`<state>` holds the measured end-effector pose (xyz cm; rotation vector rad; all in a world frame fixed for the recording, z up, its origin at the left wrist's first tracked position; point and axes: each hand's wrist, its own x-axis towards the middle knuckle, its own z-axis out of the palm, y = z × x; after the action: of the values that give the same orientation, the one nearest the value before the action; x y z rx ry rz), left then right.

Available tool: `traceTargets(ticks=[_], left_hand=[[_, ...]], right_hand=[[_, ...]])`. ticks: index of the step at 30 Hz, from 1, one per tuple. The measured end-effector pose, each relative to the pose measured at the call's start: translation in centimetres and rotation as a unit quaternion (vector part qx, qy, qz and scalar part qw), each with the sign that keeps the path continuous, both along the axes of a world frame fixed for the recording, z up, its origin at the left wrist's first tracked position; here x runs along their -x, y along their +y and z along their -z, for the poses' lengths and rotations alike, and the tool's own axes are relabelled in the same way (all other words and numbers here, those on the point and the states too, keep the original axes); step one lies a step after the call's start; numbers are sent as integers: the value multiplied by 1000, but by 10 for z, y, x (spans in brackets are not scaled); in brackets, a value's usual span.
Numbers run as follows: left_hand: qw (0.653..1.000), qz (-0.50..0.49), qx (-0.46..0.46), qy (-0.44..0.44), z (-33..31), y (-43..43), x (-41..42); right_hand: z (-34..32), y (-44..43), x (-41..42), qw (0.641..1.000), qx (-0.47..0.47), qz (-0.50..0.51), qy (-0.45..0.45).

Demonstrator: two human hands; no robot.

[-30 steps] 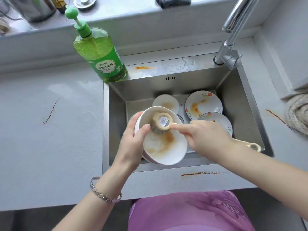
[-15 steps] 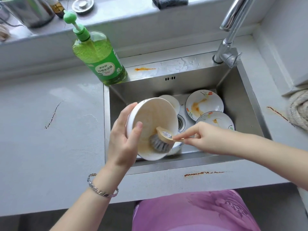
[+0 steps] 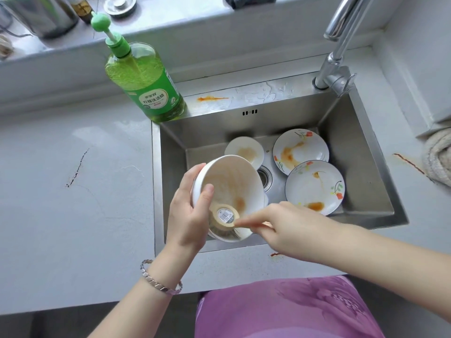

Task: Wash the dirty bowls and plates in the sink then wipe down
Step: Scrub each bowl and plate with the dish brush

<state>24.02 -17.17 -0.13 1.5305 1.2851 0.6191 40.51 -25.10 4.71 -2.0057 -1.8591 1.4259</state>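
Since half a second ago the dish brush (image 3: 224,215) has slid to six o'clock inside the white bowl (image 3: 227,176). The left hand (image 3: 185,215) grips the rim, tilting it over the sink (image 3: 353,154) so drips fall in; the right hand (image 3: 290,228) pinches the brush handle.

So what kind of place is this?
Most likely a home kitchen: a steel sink holding sauce-stained plates, a tap at its back corner, and a green bottle of dish soap beside it.

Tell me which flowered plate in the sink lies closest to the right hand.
The nearer white flowered plate, overlapping the edge of the farther flowered plate, just beyond the right hand; orange sauce blot at its front rim.
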Motion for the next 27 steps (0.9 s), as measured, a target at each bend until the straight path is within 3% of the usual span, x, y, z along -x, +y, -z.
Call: traceTargets(ticks=[2, 5, 7, 10, 14, 18, 20, 24, 27], left_hand=[[999, -5, 31, 10, -1, 8, 4], [994, 28, 90, 50, -2, 16, 7], [991, 36, 113, 59, -2, 14, 5], [993, 25, 97, 67, -6, 12, 0], [992, 23, 76, 100, -10, 13, -4], [988, 51, 92, 112, -9, 11, 0], [986, 55, 101, 119, -11, 12, 2], [985, 66, 118, 110, -11, 15, 5], [977, 138, 136, 88, -15, 14, 2]], right_hand=[[-1, 2, -9, 999, -12, -12, -35], [10, 6, -32, 985, -41, -36, -161], [19, 7, -34, 958, -117, -60, -254], [27, -2, -20, 944, -161, -80, -278], [36, -24, -9, 989, -79, -10, -125], [37, -20, -37, 983, -89, 24, -158], [40, -24, -49, 979, -130, 103, -121], [57, -32, -55, 921, -153, 354, 57], [64, -26, -43, 893, -86, 424, 128]])
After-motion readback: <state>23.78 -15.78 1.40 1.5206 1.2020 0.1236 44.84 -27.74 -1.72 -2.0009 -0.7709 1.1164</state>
